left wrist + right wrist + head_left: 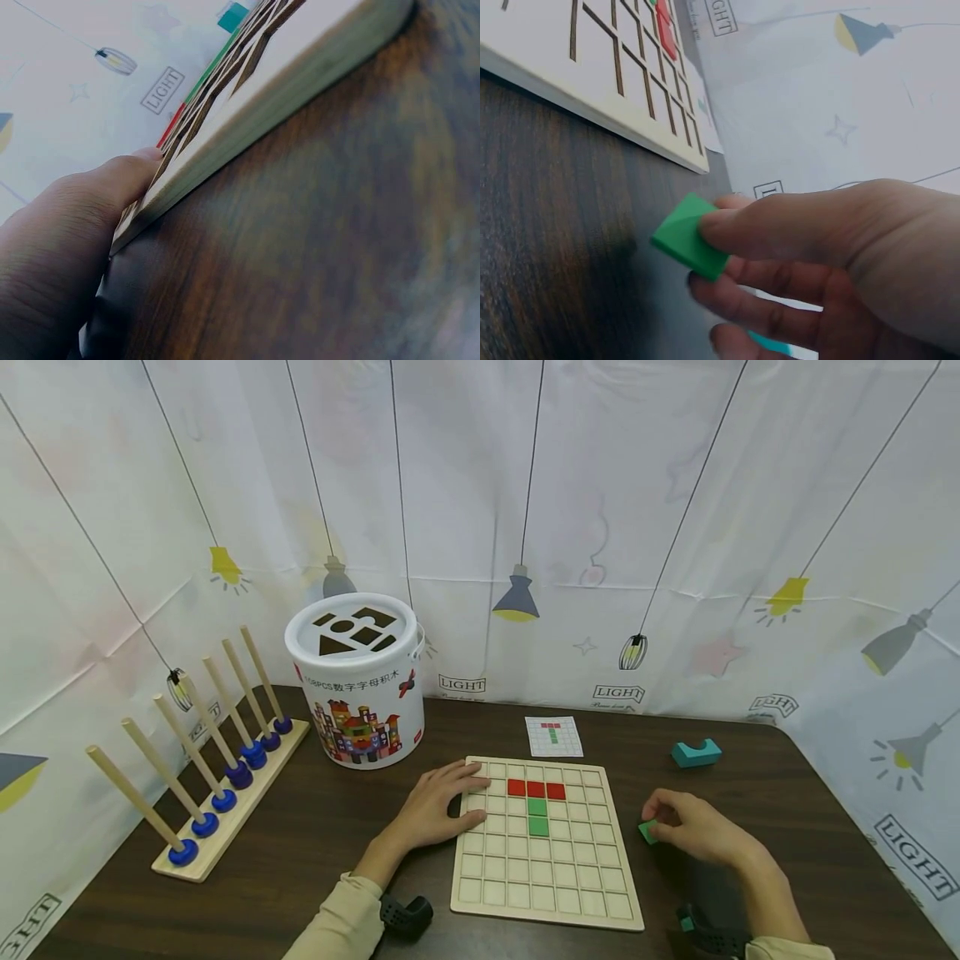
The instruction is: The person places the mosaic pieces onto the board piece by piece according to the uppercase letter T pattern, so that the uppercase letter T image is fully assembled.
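A wooden grid board lies on the table. Three red tiles form a row in its upper part, with two green tiles below the middle one. My left hand rests at the board's left edge, its thumb and fingers spread and touching the surface; in the left wrist view the thumb lies on the rim. Right of the board, my right hand pinches a green square tile between thumb and fingers, held apart from the board. Behind the board lies a card printed with a red and green T.
At the back right sits a teal block with a curved notch. A white lidded bucket stands at the back left. Beside it is a wooden peg stand with blue and purple rings. A printed curtain hangs behind the table.
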The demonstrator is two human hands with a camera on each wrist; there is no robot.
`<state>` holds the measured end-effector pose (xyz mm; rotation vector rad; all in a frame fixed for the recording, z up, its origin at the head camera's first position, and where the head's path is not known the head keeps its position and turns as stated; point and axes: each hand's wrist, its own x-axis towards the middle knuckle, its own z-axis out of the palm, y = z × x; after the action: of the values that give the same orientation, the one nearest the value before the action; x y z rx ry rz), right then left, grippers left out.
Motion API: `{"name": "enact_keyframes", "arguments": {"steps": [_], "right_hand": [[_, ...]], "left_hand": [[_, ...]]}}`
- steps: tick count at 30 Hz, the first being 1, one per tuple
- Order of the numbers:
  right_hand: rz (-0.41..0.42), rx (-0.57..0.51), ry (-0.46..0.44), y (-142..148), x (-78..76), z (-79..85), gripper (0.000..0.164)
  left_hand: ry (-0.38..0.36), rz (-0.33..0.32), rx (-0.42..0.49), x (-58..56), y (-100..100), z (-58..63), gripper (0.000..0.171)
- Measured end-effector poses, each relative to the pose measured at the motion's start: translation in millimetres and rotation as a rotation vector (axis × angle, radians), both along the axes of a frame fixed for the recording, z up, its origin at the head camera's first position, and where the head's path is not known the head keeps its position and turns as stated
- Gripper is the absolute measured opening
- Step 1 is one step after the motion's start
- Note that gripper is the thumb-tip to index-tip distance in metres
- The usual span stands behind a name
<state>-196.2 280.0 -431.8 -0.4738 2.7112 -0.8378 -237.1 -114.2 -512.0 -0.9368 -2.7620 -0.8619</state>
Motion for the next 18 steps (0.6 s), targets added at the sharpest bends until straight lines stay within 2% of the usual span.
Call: {"name": "enact_keyframes", "arguments": {"steps": [13, 18], "right_hand": [[-0.088, -0.069, 0.141, -7, -4.4, -3.4, 0.011], [-0.094, -0.101, 0.155, -11, -5.9, -4.7, 0.014]], "left_hand": [[-0.007, 0.002, -0.005, 0.0, 0, 0.1, 0.051], [-0.005, 0.002, -0.009, 0.3, 0, 0.5, 0.051]]}}
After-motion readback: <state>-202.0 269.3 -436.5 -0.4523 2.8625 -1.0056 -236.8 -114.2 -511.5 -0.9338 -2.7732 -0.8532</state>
